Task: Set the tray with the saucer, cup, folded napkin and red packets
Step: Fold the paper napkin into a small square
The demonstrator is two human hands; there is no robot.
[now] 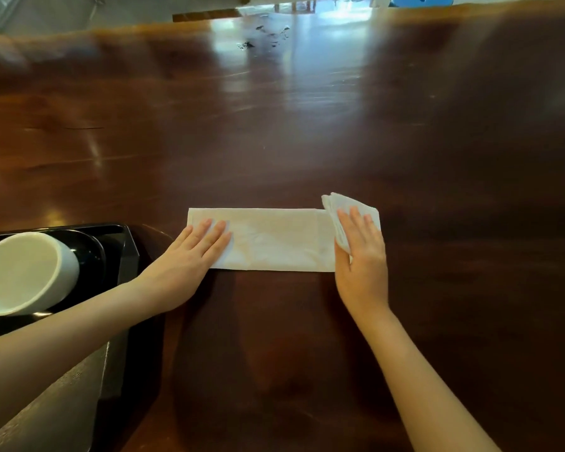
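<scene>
A white napkin (274,239) lies flat on the dark wooden table as a long strip, left to right. My left hand (196,252) presses flat on its left end, fingers spread. My right hand (361,256) rests on the right end, where the paper is bunched into a folded wad (340,207) under the fingers. At the left a black tray (124,243) holds a black saucer (90,256), and a white cup (26,272) stands on the saucer. No red packets are in view.
The glossy brown table (307,125) stretches far ahead and to the right. Its far edge runs along the top of the view, with a blue object (421,0) beyond it. A grey surface (46,402) lies under my left forearm.
</scene>
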